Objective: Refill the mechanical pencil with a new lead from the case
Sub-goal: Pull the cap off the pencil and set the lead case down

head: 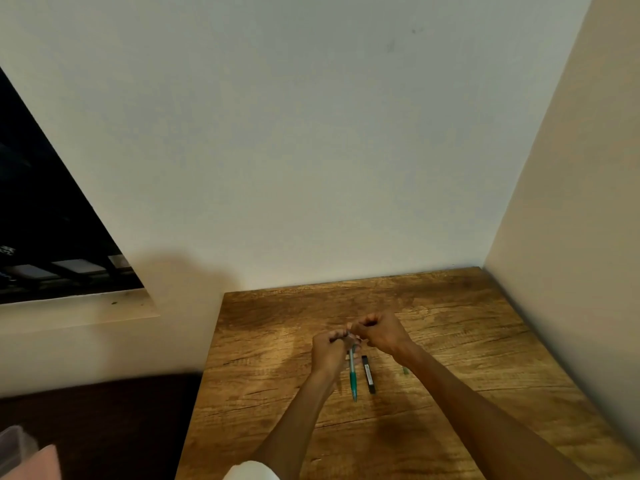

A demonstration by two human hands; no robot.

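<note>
Left hand (327,348) grips the green-grip clear mechanical pencil (353,374); right hand (377,332) pinches at its top. Slim black lead case (368,374) at 3 o'clock, label unreadable.

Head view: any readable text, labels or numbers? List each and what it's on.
Nothing legible.
Lead case on the table: pale label strip along its side, print too small and blurred to read.
Mechanical pencil: no visible marking.

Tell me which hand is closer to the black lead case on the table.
Left. The left hand, holding the pencil, sits just left of the lead case; the right hand is slightly farther behind it.
</note>
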